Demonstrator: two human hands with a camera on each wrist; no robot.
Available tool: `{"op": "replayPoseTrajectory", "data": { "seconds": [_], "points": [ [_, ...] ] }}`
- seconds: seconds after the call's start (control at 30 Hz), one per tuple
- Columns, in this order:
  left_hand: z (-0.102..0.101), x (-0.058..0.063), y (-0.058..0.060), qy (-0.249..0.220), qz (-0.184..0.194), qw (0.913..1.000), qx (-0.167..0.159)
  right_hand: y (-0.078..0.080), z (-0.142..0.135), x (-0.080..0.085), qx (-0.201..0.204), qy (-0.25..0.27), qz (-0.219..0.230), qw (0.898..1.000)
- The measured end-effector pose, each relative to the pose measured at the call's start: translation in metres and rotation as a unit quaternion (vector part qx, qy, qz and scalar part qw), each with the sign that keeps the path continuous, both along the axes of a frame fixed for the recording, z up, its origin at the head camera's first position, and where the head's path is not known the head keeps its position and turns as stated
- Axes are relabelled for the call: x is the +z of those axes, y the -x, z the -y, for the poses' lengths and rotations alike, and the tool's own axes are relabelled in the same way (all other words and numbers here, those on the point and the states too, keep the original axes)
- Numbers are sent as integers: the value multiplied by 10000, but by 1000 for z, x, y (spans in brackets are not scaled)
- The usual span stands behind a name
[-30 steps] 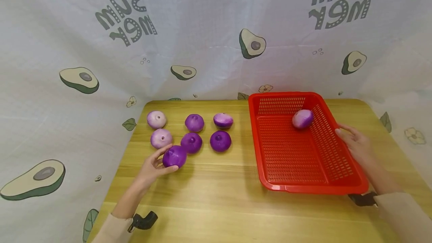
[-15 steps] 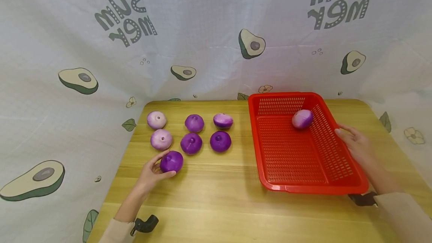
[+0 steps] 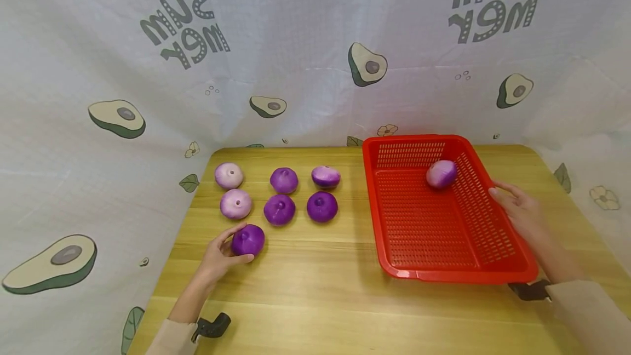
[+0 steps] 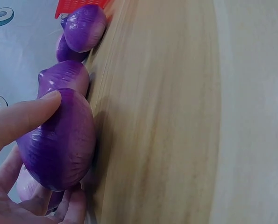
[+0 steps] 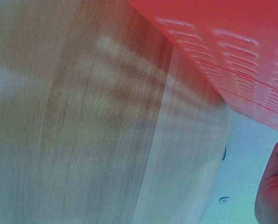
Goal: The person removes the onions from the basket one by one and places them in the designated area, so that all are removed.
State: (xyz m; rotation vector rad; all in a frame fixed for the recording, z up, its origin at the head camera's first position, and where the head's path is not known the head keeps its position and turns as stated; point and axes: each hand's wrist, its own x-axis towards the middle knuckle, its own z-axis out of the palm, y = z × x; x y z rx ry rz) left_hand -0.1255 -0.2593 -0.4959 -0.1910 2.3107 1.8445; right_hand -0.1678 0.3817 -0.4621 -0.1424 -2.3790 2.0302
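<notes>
My left hand [image 3: 217, 261] grips a purple onion [image 3: 248, 241] at the front of the group, thumb on the near side and fingers round the far side. In the left wrist view the thumb [image 4: 26, 117] presses on the dark skin of this onion [image 4: 66, 144], which sits at or just above the tabletop; which of the two I cannot tell. On the right, my right hand [image 3: 523, 215] holds the right rim of a red plastic basket [image 3: 373, 218]. A pale purple onion [image 3: 441, 174] lies inside, towards the back right.
Two pale onions [image 3: 235, 204] stand at the left. Darker ones [image 3: 279, 210] stand in the middle, with a dark onion [image 3: 322, 206] and a two-toned onion [image 3: 326, 177] nearer the basket. An avocado-print curtain [image 3: 315, 70] hangs behind the wooden table [image 3: 305, 300].
The left hand has drawn the purple onion back towards me and slightly left, away from the neighbouring onion. The right hand and the basket have stayed put.
</notes>
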Motion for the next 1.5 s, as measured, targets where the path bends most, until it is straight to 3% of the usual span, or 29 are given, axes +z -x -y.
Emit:
{"op": "replayPoseTrajectory", "data": {
  "seconds": [0.23,0.53,0.7,0.83,1.07,1.5],
  "points": [
    [3,8,-1,85,-24,9999,-89,0,0,0,-36,-373,13,9993],
    [8,50,6,314,-689,9966,-334,0,-2,0,27,-157,29,9999],
    [5,69,15,311,-780,9954,-465,0,-2,0,14,-392,74,9992],
    [0,81,25,61,-773,9952,-589,-1,-1,0,-1,-690,81,9976],
    [-18,102,46,-151,-885,9907,-1022,-2,-2,0,-85,-698,-23,9975],
    [-80,136,97,-619,-1117,9741,-1863,-2,-1,0,-141,-596,-59,9981]
  ]
}}
